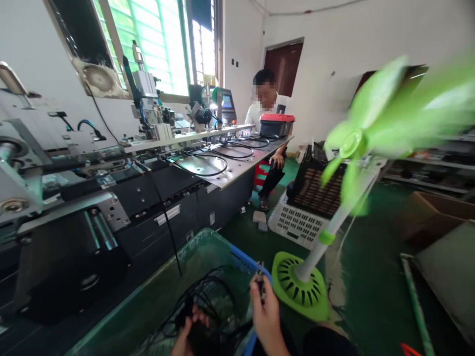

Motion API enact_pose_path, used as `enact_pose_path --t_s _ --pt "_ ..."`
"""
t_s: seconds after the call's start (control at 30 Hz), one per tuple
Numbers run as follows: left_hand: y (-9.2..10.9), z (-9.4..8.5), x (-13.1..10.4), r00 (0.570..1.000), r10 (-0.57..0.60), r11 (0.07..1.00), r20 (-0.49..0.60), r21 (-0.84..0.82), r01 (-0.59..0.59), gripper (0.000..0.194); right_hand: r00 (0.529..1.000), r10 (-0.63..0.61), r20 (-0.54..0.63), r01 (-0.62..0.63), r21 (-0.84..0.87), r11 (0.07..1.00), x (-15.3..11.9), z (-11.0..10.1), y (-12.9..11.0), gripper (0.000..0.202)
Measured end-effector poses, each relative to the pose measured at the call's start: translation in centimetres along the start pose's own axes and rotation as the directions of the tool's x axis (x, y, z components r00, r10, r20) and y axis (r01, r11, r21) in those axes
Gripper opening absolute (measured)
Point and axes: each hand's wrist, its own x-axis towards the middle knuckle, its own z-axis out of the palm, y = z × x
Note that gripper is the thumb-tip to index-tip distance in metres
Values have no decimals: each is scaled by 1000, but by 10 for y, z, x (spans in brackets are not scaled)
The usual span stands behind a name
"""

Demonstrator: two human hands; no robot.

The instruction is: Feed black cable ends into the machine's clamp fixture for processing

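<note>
My right hand (266,309) is closed, thumb and fingers pinching a small dark part with metal pieces (261,282) near the blue rim (245,259) of a crate. Lower and to the left, my left hand (191,326) has its fingers curled round dark cables, partly hidden and blurred. Black cables (218,296) lie looped in the green translucent bin (148,296) beneath and around both hands.
A machine line (159,198) runs along the left, with looped black cables (208,173) on its metal plate (218,180). A green fan (352,143) spins at the right. A seated person (263,104) is beyond a red-lidded toolbox (276,126). A white crate (297,225) stands behind the fan.
</note>
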Motion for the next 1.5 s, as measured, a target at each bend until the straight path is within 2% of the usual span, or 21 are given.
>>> enact_pose_path --t_s 0.1,0.2,0.27,0.33,0.4,0.47,0.53,0.6,0.7,0.8,0.87,0.9,0.97,1.03,1.07,1.1,1.17,1.3,1.4,1.5 --pt "15 -9 6 1000 -15 988 -17 -153 12 26 993 -38 -110 54 145 988 29 -31 -22 43" --pt "33 -15 7 996 12 992 -92 -128 -24 20 962 -82 -259 152 264 953 52 -61 -39 37" --pt "42 -16 4 989 49 995 -141 -76 -60 16 953 -50 -298 164 371 914 60 -73 -47 33" --pt "44 -12 -2 981 73 997 -182 19 -70 15 967 24 -254 105 482 870 60 -72 -48 34" --pt "39 -4 -10 981 92 980 -172 189 -59 21 985 106 -135 -23 508 861 50 -58 -42 37" --pt "30 7 -21 990 129 912 -51 398 -98 33 986 166 21 -160 414 896 32 -36 -28 42" --pt "20 16 -33 980 162 786 114 586 -198 45 966 196 171 -235 251 939 8 -11 -12 45" --pt "12 20 -42 963 159 643 218 718 -269 56 924 238 300 -282 115 952 -15 10 1 44" --pt "1 15 -52 976 69 486 207 847 -214 67 838 331 434 -367 -1 930 -41 26 11 48" --pt "-10 4 -60 979 -81 370 189 917 -147 75 790 415 450 -462 -6 887 -51 25 17 51" --pt "-15 1 -65 968 -161 267 191 953 -144 76 757 465 459 -531 18 847 -51 22 23 49" --pt "-17 2 -68 964 -183 207 195 966 -156 74 725 502 472 -579 22 815 -51 21 27 49" --pt "-19 8 -72 950 -193 100 245 968 -229 65 630 594 501 -689 7 725 -51 20 38 52" --pt "-19 14 -76 912 -228 39 340 940 -340 61 533 653 538 -769 -13 639 -52 20 47 58" --pt "-19 16 -77 891 -250 33 378 923 -383 66 508 654 560 -784 -12 620 -53 21 51 59" --pt "-19 17 -78 875 -272 35 401 913 -407 73 503 644 576 -785 -6 619 -54 21 54 59" --pt "-20 14 -80 868 -296 48 398 914 -403 82 525 619 584 -764 1 646 -57 21 55 53" --pt "-15 -5 -80 887 -302 88 349 937 -338 68 592 556 583 -667 -32 744 -59 16 45 36" --pt "-4 -18 -71 890 -352 193 291 953 -236 69 623 521 583 -603 -65 795 -61 16 37 32" --pt "4 -18 -57 913 -335 346 232 932 -110 85 692 497 524 -544 -75 836 -71 23 36 38"
